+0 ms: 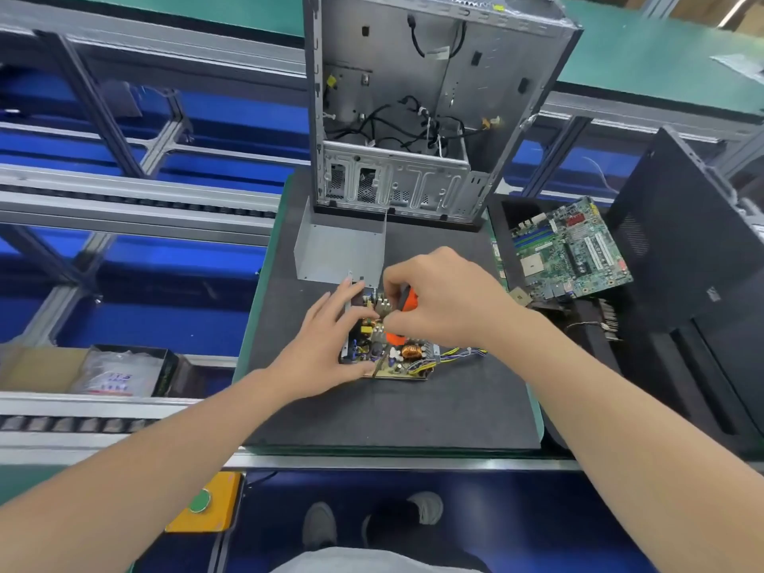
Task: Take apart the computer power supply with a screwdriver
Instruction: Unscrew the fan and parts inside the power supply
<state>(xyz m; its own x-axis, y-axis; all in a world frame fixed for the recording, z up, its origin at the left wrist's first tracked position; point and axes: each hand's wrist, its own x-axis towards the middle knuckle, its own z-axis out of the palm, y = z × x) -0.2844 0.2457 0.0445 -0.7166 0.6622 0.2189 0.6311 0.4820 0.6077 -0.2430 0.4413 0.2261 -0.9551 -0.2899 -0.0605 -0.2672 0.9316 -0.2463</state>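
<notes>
Already the gray cover (335,250) is off and set behind the power supply (374,349), laid open on the table (372,415). It is pressed by the left hand (326,349), grip spread. The orange screwdriver (409,301) is pinched in the grip of the right hand (442,299); the board (407,368) is likely still to be unscrewed.

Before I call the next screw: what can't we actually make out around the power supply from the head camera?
- Tip of the screwdriver, head view: hidden under the right hand gripping it; which screw it meets is unclear.
- Left part of the power supply board, head view: covered by the left hand.
- Remaining screws, head view: too small to pick out among the components.
- Print on the bag at far left, head view: blurred.
</notes>
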